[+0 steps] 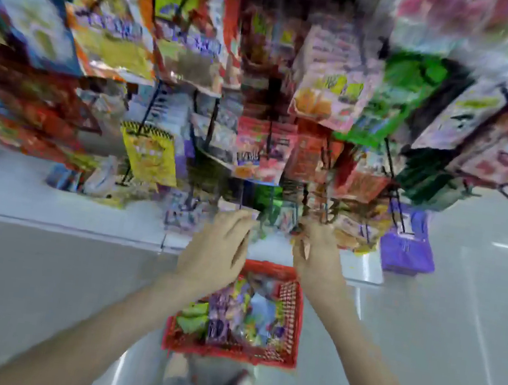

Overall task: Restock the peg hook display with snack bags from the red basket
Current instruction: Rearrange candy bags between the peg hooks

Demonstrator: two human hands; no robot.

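Left hand (215,252) and right hand (318,257) reach glossy snack bags (351,235) low on the wire peg hook display (150,109). Blur hides whether either hand grips. Below them, the red basket (290,308), mesh-walled and rectangular, holds crinkled packets (248,315).

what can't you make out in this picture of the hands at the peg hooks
- Head view, motion blur: whether the left hand or right hand grips a bag; fingertips smear.
- Head view, blur: print on the hanging snack bags.
- Head view: left corner of the red plastic mesh basket, behind the left wrist.
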